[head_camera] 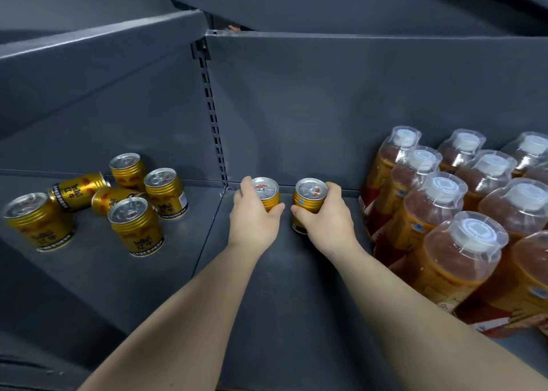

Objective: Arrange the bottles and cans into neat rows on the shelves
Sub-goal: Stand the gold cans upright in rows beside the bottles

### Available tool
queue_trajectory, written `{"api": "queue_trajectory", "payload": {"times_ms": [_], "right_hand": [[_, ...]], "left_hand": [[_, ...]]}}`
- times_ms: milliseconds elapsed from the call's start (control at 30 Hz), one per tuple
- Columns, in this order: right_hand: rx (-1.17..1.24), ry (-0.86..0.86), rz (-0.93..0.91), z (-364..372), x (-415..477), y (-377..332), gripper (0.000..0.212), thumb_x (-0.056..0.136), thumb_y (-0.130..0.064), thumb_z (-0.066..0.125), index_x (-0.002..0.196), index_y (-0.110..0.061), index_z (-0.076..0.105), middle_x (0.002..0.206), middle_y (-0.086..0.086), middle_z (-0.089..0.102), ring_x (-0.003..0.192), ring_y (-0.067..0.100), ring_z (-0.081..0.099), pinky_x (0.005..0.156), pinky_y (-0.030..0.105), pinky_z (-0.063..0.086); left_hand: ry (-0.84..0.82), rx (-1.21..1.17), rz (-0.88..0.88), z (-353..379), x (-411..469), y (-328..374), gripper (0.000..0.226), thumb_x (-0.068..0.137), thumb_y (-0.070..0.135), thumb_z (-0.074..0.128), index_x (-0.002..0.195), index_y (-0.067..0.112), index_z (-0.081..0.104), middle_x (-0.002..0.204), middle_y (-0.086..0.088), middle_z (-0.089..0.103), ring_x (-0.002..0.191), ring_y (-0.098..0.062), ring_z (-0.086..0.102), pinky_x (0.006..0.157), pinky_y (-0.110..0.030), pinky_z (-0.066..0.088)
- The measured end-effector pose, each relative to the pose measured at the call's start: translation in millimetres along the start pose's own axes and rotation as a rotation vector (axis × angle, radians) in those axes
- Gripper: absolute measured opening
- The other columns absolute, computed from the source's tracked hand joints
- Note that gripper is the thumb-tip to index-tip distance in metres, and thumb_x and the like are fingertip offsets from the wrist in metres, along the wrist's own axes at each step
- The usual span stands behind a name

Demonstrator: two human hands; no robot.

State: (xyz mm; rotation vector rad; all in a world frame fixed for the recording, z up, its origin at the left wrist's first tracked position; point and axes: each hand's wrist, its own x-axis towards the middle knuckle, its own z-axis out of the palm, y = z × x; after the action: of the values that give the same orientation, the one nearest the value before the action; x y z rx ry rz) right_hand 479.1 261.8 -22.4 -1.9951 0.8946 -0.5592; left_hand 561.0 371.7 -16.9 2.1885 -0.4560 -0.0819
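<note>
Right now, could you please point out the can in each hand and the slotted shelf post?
Left-hand can [264, 187]: head view, on its silver lid.
Right-hand can [311, 189]: head view, on its silver lid.
Slotted shelf post [212, 115]: head view, mid-height on its slots.

Two cans stand side by side, slightly apart, at the far middle of the right shelf board [284, 287], close to the back wall [296, 109]. The left grip [253, 218] is on the left can [265, 193], the right grip [327, 218] on the right can [310, 195]. On the left shelf board [98, 272] sits a loose cluster of cans [136, 215]: four upright, two lying cans [78, 190] among them. Bottles [439, 203] stand packed in rows at the right. A slotted upright [212, 115] rises behind the join of the boards.
</note>
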Motion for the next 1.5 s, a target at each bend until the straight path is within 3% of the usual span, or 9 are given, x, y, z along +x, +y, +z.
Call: {"api": "queue_trajectory", "payload": {"times_ms": [133,400,633,733,900,1033,1233,1500], "right_hand": [[0.008,0.003,0.004,4.3,13.6,-0.4,0.073,0.083,-0.036,0.079,0.141,-0.02,0.038,0.131,-0.002,0.057,0.119,0.02,0.056,0.086,0.024,0.038],[0.0,0.006,-0.002,14.3,41.6,-2.5,0.074,0.083,-0.035,0.079,0.142,-0.019,0.036,0.135,-0.001,0.055,0.119,0.019,0.056,0.086,0.025,0.039],[0.015,0.018,-0.005,21.9,45.9,5.0,0.078,0.084,-0.033,0.079,0.146,-0.02,0.033,0.141,-0.001,0.05,0.125,0.018,0.052,0.094,0.024,0.04],[-0.001,0.023,-0.012,21.9,45.9,4.9,0.085,0.081,-0.034,0.081,0.148,-0.02,0.031,0.143,0.001,0.047,0.128,0.02,0.05,0.101,0.031,0.044],[-0.114,0.065,-0.014,23.4,47.6,0.6,0.095,0.077,-0.045,0.083,0.15,-0.018,0.029,0.145,0.003,0.04,0.134,0.023,0.043,0.106,0.041,0.045],[-0.142,0.067,-0.009,24.9,47.9,-0.2,0.082,0.081,-0.041,0.081,0.144,-0.019,0.033,0.139,0.004,0.043,0.129,0.026,0.046,0.101,0.04,0.045],[-0.158,0.065,-0.016,25.0,47.8,1.3,0.081,0.082,-0.039,0.079,0.144,-0.019,0.032,0.139,0.003,0.042,0.128,0.025,0.046,0.099,0.04,0.046],[-0.1,0.059,-0.026,29.7,51.4,3.7,0.086,0.085,-0.033,0.078,0.152,-0.017,0.026,0.149,0.004,0.037,0.135,0.026,0.042,0.108,0.041,0.041]], "left_hand": [[-0.009,-0.002,0.015,6.8,17.2,1.3,0.078,0.089,0.03,0.073,0.15,0.014,0.027,0.144,-0.01,0.043,0.131,-0.031,0.044,0.104,-0.039,0.039],[-0.057,-0.031,0.005,20.2,45.6,1.2,0.081,0.09,0.027,0.073,0.152,0.018,0.021,0.147,-0.01,0.039,0.131,-0.033,0.044,0.107,-0.043,0.04],[-0.076,-0.081,0.012,23.5,50.8,-5.1,0.088,0.09,0.023,0.073,0.156,0.02,0.014,0.154,-0.006,0.031,0.137,-0.028,0.04,0.108,-0.038,0.037],[-0.05,-0.113,0.001,23.8,47.1,-7.5,0.093,0.087,0.023,0.076,0.156,0.019,0.014,0.156,-0.007,0.028,0.137,-0.028,0.041,0.106,-0.035,0.038],[0.013,-0.052,0.001,25.0,47.1,-10.7,0.08,0.082,0.029,0.081,0.144,0.016,0.032,0.141,-0.008,0.041,0.128,-0.027,0.046,0.102,-0.037,0.044],[-0.003,-0.042,-0.004,24.1,47.3,-12.1,0.08,0.083,0.033,0.08,0.144,0.017,0.031,0.142,-0.007,0.044,0.127,-0.028,0.049,0.101,-0.04,0.044],[-0.024,-0.06,0.001,24.8,49.9,-12.1,0.079,0.085,0.029,0.078,0.146,0.018,0.028,0.142,-0.006,0.045,0.127,-0.029,0.05,0.102,-0.039,0.044],[-0.063,-0.233,-0.052,23.2,56.1,-23.9,0.071,0.086,0.017,0.077,0.14,0.017,0.031,0.131,0.0,0.052,0.114,-0.018,0.051,0.093,-0.027,0.037]]}}
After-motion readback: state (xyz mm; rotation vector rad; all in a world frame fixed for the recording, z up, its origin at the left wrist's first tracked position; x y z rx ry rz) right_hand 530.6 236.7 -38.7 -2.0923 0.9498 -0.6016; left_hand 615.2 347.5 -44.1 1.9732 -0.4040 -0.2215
